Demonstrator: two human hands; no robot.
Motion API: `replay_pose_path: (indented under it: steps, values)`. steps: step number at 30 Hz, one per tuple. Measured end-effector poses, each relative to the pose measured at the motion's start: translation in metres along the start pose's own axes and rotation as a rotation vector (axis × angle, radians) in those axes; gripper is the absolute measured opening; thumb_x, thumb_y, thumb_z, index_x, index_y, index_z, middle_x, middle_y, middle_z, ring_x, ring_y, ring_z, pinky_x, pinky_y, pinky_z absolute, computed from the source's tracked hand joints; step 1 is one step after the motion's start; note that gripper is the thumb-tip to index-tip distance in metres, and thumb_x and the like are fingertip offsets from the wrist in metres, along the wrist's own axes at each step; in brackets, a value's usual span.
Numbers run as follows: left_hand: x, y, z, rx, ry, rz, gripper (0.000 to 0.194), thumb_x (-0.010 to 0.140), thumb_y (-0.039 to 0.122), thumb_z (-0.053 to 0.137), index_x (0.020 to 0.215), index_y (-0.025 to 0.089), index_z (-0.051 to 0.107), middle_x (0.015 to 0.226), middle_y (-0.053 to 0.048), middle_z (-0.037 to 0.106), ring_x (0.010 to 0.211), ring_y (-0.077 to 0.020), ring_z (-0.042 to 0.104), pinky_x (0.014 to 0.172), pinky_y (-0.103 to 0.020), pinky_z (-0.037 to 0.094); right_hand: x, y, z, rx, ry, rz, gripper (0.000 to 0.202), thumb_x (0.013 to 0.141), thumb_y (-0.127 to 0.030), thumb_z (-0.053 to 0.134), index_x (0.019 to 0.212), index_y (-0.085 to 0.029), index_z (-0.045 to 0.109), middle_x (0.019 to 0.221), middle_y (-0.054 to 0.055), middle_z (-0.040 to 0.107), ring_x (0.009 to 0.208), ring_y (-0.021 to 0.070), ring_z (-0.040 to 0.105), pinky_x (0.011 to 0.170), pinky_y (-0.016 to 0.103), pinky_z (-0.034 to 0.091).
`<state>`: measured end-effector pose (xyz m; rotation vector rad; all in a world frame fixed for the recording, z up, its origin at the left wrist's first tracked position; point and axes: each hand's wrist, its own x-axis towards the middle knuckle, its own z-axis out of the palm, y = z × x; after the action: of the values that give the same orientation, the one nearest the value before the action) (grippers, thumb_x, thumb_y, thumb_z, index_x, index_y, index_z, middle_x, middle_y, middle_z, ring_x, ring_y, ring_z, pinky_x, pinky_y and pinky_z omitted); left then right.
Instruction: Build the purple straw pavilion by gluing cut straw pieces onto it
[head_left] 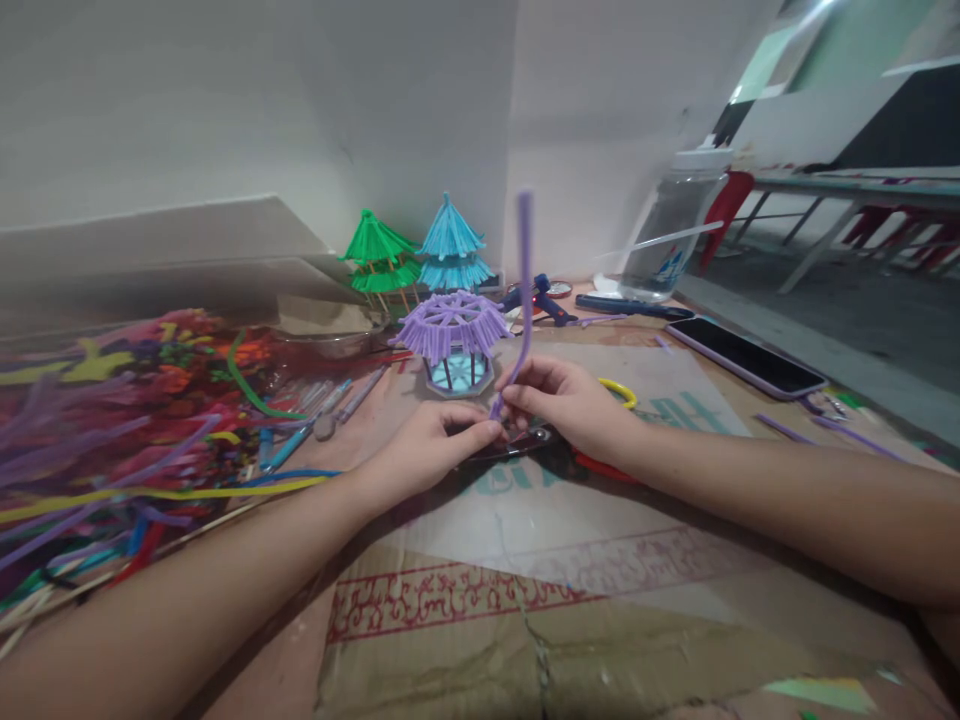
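My right hand pinches a purple pipe cleaner near its lower end, and the long free part stands almost straight up. At that same lower end, the fingertips of my left hand are closed on it. Just beyond my hands stands a small purple pavilion model with a fringed roof, thin posts and a light-blue floor. Under my hands lies a dark shiny object, mostly covered. A yellow loop and a red piece show beside my right wrist.
Green and blue tiered-roof models stand by the wall. A glue gun, a clear plastic jar and a phone are to the right. Colourful pipe cleaners pile up at left, near several pens. Printed cardboard covers the table.
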<state>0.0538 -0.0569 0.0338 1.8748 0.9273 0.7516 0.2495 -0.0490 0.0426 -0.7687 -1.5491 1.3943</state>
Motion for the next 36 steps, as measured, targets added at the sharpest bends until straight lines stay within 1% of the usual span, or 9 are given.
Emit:
replay_pose_path:
  steps: [4,7,9,12,16,24,28,32,36]
  values:
    - [0.001,0.001,0.0,0.003,0.033,-0.002,0.032,0.086,0.041,0.059,0.079,0.014,0.075,0.076,-0.005,0.072,0.07,-0.0152,0.06,0.067,-0.026,0.046,0.003,0.006,-0.004,0.123,-0.044,0.033,0.029,0.079,-0.04,0.076,0.086,-0.018,0.059,0.072,0.0,0.072,0.059,0.0101,0.064,0.061,0.024,0.053]
    - [0.001,0.0,0.0,0.016,0.027,0.001,0.033,0.087,0.041,0.059,0.078,0.014,0.075,0.075,-0.004,0.071,0.07,-0.0152,0.06,0.067,-0.026,0.046,0.004,0.007,-0.004,0.151,-0.055,0.044,0.034,0.079,-0.047,0.076,0.083,-0.018,0.058,0.071,0.0,0.072,0.058,0.01,0.064,0.061,0.024,0.053]
    - [0.0,0.0,0.0,0.011,0.012,0.004,0.032,0.087,0.04,0.059,0.08,0.014,0.075,0.077,-0.005,0.072,0.072,-0.016,0.061,0.068,-0.026,0.047,0.003,0.006,-0.003,0.138,-0.049,0.035,0.032,0.082,-0.046,0.074,0.083,-0.018,0.057,0.069,-0.001,0.07,0.057,0.0091,0.063,0.06,0.023,0.052]
    - [0.0,0.0,0.0,0.017,-0.003,0.006,0.03,0.087,0.04,0.059,0.08,0.015,0.074,0.081,-0.006,0.073,0.076,-0.0171,0.063,0.071,-0.027,0.048,0.001,0.004,-0.003,0.126,-0.02,-0.009,0.028,0.084,-0.042,0.072,0.09,-0.02,0.056,0.068,-0.002,0.07,0.056,0.0088,0.061,0.057,0.022,0.05]
    - [0.0,0.0,-0.001,0.053,-0.012,-0.002,0.031,0.088,0.041,0.059,0.079,0.015,0.074,0.082,-0.006,0.074,0.077,-0.0179,0.064,0.071,-0.027,0.049,0.0,-0.004,-0.003,0.144,0.067,-0.073,0.028,0.083,-0.041,0.071,0.093,-0.022,0.053,0.068,-0.003,0.068,0.057,0.0107,0.062,0.059,0.024,0.05]
    - [-0.001,0.004,-0.001,0.05,-0.022,-0.002,0.028,0.089,0.036,0.057,0.08,0.015,0.075,0.083,-0.006,0.075,0.076,-0.0159,0.066,0.071,-0.025,0.05,0.004,-0.046,-0.015,0.081,0.213,-0.166,0.009,0.091,-0.026,0.06,0.086,-0.023,0.052,0.069,-0.003,0.067,0.057,0.0102,0.059,0.062,0.025,0.049]
    - [-0.001,0.003,-0.001,0.042,-0.011,0.001,0.028,0.089,0.036,0.057,0.081,0.015,0.074,0.083,-0.006,0.075,0.077,-0.0163,0.066,0.071,-0.025,0.05,0.007,-0.055,-0.02,0.046,0.254,-0.171,0.012,0.092,-0.029,0.06,0.083,-0.024,0.054,0.07,-0.003,0.065,0.059,0.0104,0.06,0.068,0.028,0.051]
    - [0.0,0.0,-0.001,0.038,0.012,0.005,0.031,0.089,0.04,0.058,0.081,0.015,0.075,0.083,-0.006,0.075,0.078,-0.0171,0.066,0.071,-0.026,0.05,0.009,-0.057,-0.021,0.108,0.252,-0.124,0.019,0.093,-0.034,0.058,0.077,-0.023,0.055,0.076,0.001,0.067,0.067,0.014,0.064,0.074,0.033,0.054]
    - [0.0,0.0,-0.001,0.07,0.03,0.0,0.032,0.089,0.041,0.058,0.082,0.015,0.075,0.082,-0.006,0.074,0.078,-0.0172,0.066,0.071,-0.026,0.049,0.011,-0.052,-0.024,0.155,0.265,-0.109,0.021,0.092,-0.043,0.058,0.083,-0.023,0.058,0.075,0.002,0.068,0.062,0.0135,0.061,0.071,0.033,0.055]
